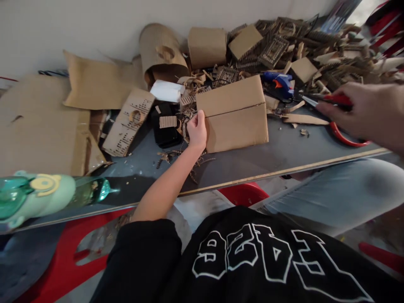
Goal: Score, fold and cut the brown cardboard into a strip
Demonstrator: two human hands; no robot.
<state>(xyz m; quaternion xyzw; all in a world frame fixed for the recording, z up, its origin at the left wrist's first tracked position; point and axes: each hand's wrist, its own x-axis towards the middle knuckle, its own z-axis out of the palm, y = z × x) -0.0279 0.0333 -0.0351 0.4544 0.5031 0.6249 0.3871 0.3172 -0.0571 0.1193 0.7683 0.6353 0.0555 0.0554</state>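
A plain brown cardboard box (235, 113) sits in the middle of the grey table (277, 151). My left hand (197, 130) grips its left edge, fingers curled over the corner. My right hand (369, 111) is at the right of the view, blurred, closed on red-handled scissors (339, 118) whose blades point left towards the box. The scissors are apart from the box.
Flat cardboard sheets (41, 126) lie at the left. A perforated cardboard strip (128, 122), a black block (166, 126) and a white packet (167, 90) sit beside the box. A blue glue gun (280, 84) and cut cardboard scraps (315, 46) fill the back right. A green bottle (38, 195) lies at the front left edge.
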